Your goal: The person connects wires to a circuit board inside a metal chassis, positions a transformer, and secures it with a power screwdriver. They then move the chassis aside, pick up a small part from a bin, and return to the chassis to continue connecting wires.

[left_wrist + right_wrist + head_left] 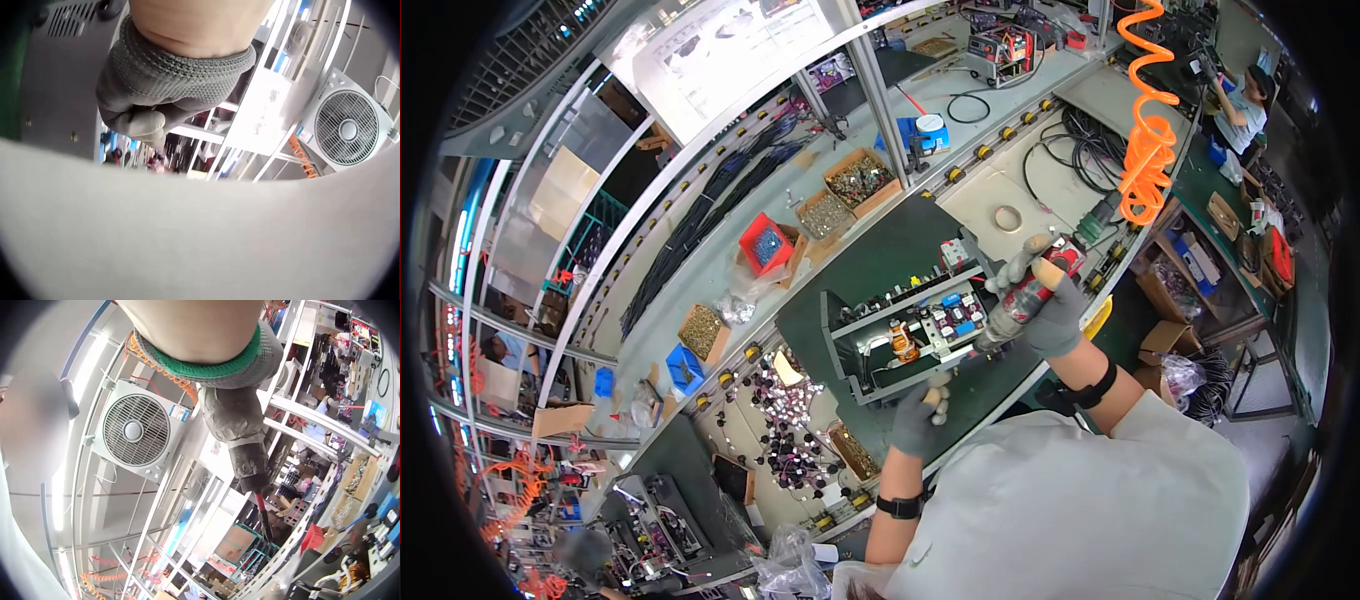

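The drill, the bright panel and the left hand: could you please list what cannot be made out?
- Drill trigger: covered by the right hand, head and right wrist views.
- Left hand: anything held is too small in the head view, behind curled fingers in the left wrist view.
- Bright panel: fine detail lost to glare, head view.

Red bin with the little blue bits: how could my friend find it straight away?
Find the long grey bench behind the dark green work surface. Along its near side, look between the open cardboard boxes and the blue bin. The red bin is the bright red one, holding small blue pieces.
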Action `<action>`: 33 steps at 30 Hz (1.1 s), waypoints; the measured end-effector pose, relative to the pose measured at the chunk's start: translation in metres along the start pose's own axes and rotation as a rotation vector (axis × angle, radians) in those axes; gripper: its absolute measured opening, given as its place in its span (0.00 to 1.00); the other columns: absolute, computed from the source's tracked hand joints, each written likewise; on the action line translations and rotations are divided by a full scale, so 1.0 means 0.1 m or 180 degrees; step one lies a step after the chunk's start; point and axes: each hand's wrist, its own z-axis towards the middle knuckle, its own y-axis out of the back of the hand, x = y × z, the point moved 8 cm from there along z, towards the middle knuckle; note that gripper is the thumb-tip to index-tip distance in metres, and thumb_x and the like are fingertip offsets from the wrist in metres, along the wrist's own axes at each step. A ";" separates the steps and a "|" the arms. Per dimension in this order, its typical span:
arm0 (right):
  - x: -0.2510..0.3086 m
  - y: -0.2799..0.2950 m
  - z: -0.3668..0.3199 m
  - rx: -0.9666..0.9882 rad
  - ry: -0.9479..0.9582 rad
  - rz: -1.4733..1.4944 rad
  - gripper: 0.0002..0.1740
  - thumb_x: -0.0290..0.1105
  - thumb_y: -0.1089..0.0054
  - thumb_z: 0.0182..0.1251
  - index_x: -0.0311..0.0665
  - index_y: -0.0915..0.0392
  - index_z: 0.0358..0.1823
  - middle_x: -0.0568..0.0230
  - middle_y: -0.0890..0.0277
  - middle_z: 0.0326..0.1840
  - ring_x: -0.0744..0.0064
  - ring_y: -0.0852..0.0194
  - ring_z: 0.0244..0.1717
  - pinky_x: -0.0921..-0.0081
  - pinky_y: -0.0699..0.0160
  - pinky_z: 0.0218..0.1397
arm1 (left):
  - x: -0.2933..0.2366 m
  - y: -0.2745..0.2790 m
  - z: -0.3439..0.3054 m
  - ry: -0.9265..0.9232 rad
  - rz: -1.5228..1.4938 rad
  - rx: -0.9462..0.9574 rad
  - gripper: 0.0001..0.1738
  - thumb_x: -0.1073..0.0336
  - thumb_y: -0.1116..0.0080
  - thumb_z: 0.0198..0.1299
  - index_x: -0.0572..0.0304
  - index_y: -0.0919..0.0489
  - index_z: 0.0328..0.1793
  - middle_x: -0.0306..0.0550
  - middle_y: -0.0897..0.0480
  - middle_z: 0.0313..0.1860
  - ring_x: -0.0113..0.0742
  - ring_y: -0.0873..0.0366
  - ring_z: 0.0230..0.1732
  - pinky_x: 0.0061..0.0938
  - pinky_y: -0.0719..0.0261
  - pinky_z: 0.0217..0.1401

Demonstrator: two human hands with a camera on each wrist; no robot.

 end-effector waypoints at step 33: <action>-0.17 -0.12 -0.09 0.0404 -0.0020 -0.0064 0.15 0.34 0.48 0.59 0.42 0.33 0.47 0.60 0.31 0.32 0.63 0.30 0.37 0.57 0.30 0.51 | 0.12 -0.44 0.26 -0.0004 -0.2096 0.0303 0.19 0.51 0.45 0.60 0.56 0.29 0.48 0.39 0.25 0.33 0.23 0.32 0.28 0.12 0.32 0.25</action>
